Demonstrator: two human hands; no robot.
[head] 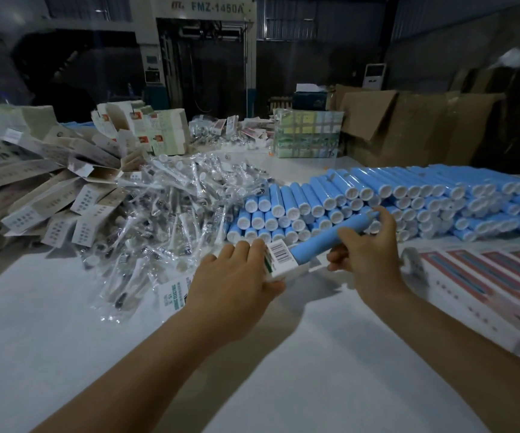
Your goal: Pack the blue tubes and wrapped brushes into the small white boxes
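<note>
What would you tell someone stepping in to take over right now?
Left hand holds a small white box open end up.
Right hand is sliding a blue tube into it; tube only partly in.
Tube stack lies ahead, wrapped brushes in a heap to its left, empty boxes far left.
Left: seat tube, add brush, close box, repeat.

"FMZ-1450A" on grey machine (204,14) at back; box print unreadable.

Dim, bluish light; dark background, edges bent and softly blurred.
</note>
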